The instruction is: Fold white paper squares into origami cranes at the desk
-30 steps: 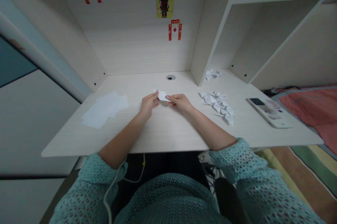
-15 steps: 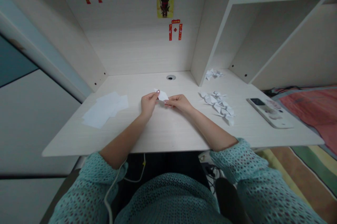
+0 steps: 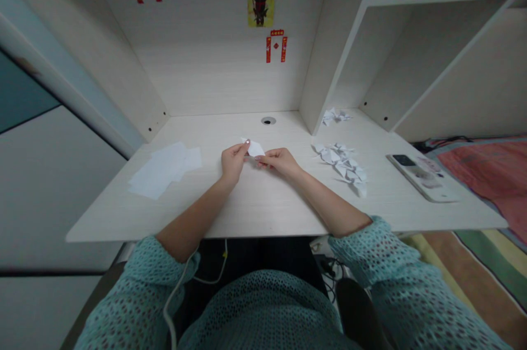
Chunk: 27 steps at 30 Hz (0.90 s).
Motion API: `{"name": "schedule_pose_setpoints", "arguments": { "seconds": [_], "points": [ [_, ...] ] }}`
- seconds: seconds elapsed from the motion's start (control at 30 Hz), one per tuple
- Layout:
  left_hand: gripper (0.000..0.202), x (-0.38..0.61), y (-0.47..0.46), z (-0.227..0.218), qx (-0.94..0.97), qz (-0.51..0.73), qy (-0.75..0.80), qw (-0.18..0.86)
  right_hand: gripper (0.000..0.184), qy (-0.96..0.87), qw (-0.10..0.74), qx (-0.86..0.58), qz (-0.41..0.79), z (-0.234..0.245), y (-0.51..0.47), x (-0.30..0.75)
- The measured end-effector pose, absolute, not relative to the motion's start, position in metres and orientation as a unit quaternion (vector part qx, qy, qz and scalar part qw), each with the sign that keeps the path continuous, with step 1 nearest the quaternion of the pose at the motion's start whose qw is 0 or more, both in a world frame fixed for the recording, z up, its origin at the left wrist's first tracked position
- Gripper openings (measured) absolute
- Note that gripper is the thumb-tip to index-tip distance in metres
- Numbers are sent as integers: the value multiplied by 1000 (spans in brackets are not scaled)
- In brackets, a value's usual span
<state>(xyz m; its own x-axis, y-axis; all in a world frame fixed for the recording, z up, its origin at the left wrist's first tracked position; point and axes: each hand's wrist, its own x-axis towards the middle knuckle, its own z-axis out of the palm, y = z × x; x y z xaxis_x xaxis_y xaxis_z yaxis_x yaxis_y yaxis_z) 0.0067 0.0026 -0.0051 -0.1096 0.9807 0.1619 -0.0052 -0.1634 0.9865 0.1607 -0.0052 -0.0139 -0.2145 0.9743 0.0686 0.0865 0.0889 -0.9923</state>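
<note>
A small folded piece of white paper (image 3: pixel 256 148) is held between both hands, just above the middle of the desk. My left hand (image 3: pixel 234 161) pinches its left end, thumb on top. At the lower right edge, my right hand (image 3: pixel 282 161) grips the paper between thumb and fingers. Part of the paper is hidden behind the fingers. To the left lies a spread stack of flat white paper sheets (image 3: pixel 164 170). A cluster of folded white paper shapes (image 3: pixel 341 162) sits to the right of my right hand.
More folded paper shapes (image 3: pixel 336 115) lie beyond the upright shelf panel (image 3: pixel 325 65). A phone (image 3: pixel 422 177) rests at the right of the desk (image 3: pixel 255 213). A round cable hole (image 3: pixel 268 120) is near the back wall. A white cable (image 3: pixel 168 306) hangs over my left sleeve.
The hands stay in nearly the same place, still pinching the paper. My right fingers have shifted very slightly along its lower edge. The camera view has moved a little.
</note>
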Motion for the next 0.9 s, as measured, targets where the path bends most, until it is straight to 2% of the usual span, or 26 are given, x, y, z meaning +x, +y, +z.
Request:
{"name": "schedule_pose_setpoints", "arguments": {
  "seconds": [0.9],
  "points": [
    [41,4,7,-7,463,607,509,398,41,-609,432,-404,529,-25,3,158]
  ]
}}
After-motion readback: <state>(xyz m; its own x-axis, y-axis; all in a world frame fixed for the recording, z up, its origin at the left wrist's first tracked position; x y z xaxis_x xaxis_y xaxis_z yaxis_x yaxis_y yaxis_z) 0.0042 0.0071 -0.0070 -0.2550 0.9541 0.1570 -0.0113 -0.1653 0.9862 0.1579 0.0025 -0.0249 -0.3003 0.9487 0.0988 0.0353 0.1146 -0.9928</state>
